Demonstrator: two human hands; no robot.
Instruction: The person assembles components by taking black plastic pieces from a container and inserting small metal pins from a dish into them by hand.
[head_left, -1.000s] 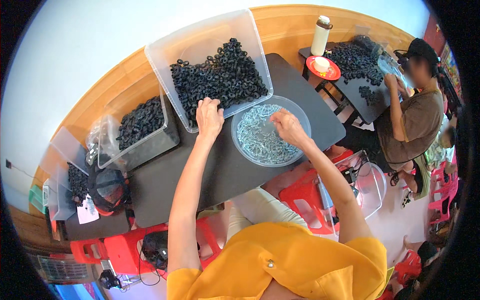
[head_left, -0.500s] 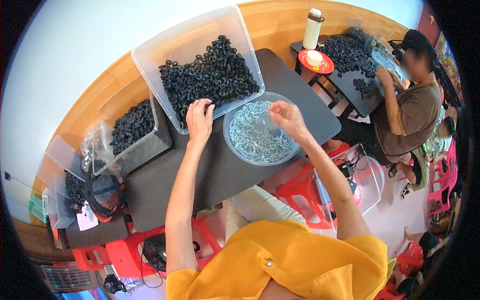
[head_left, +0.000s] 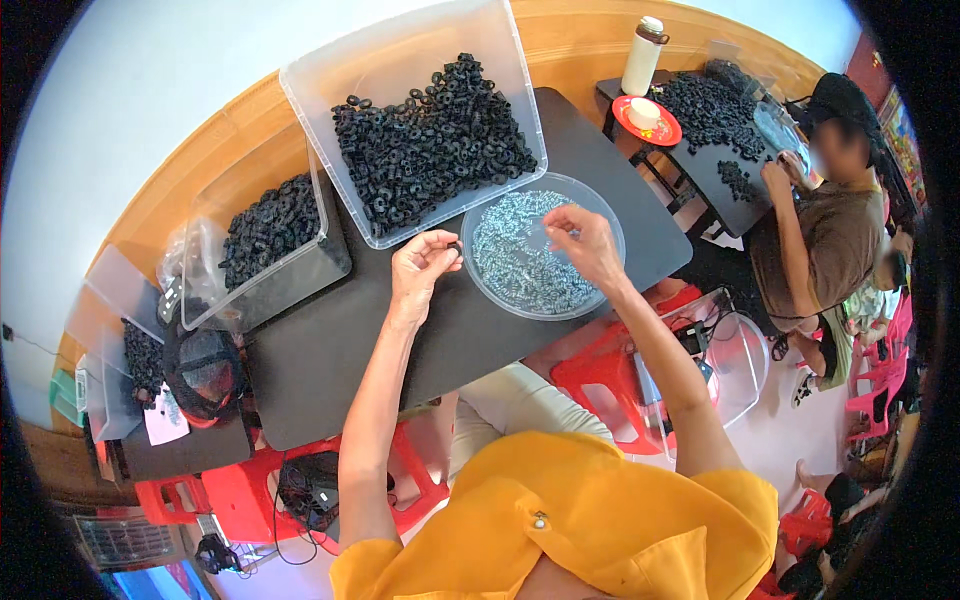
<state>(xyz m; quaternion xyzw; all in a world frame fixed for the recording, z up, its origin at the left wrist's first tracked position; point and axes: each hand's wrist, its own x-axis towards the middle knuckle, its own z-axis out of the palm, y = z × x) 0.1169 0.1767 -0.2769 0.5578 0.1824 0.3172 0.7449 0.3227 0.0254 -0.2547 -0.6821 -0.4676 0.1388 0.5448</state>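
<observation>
My left hand [head_left: 418, 275] pinches a small black ring-like plastic part [head_left: 456, 248] over the dark table, between the large bin and the round tub. Above that round clear tub [head_left: 548, 317], my right hand [head_left: 588, 243] has thumb and forefinger drawn together. Anything between those fingertips is too small to make out. Small silver screws [head_left: 505, 250] are spread in the tub beneath it. Behind both hands, a large clear plastic bin [head_left: 400, 50] leans tilted, with a heap of similar black parts [head_left: 430, 150] in it.
On the left of the dark table [head_left: 345, 370] stands a second clear bin [head_left: 330, 262] of black parts. A co-worker [head_left: 815, 245] handles black parts at another table on the right, near a thermos [head_left: 643, 58] and a red plate [head_left: 672, 132]. A red stool [head_left: 600, 385] stands below.
My left hand has come back from the big bin's near edge toward me, and a black part now shows in its fingers. My right hand stays over the screws.
</observation>
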